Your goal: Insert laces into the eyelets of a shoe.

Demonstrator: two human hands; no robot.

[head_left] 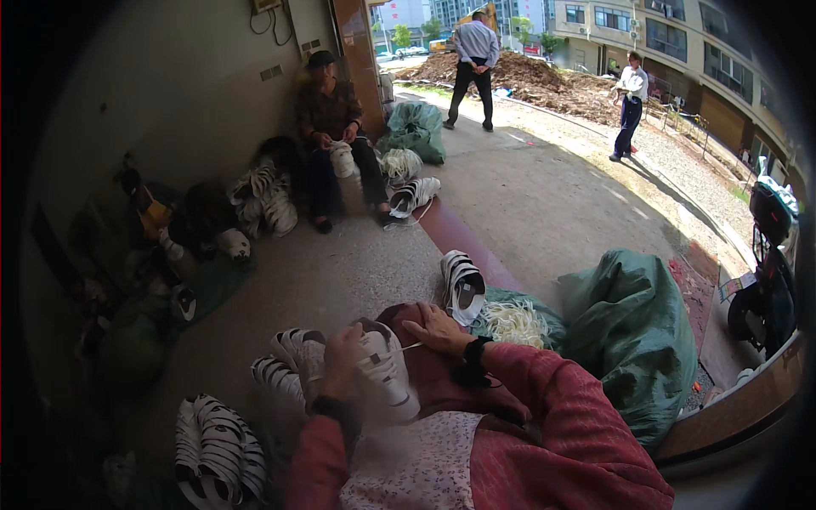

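A white shoe [389,374] with dark stripes rests on my lap, its toe toward me. My left hand [342,361] is closed against the shoe's left side near the opening; blur hides the exact finger placement. From the lacing a white shoelace [399,349] runs taut to the right, up to my right hand [439,330]. That hand is closed on the lace near the thumb, above my dark red clothing. A floral apron [412,463] covers my lap below the shoe.
Striped white shoes [219,450] are stacked at left, and another pair [463,287] stands ahead. White laces [515,323] lie beside a green sack [633,340] at right. A seated person [331,110] handles a shoe by the wall. Two people stand outside; a scooter [765,272] is far right.
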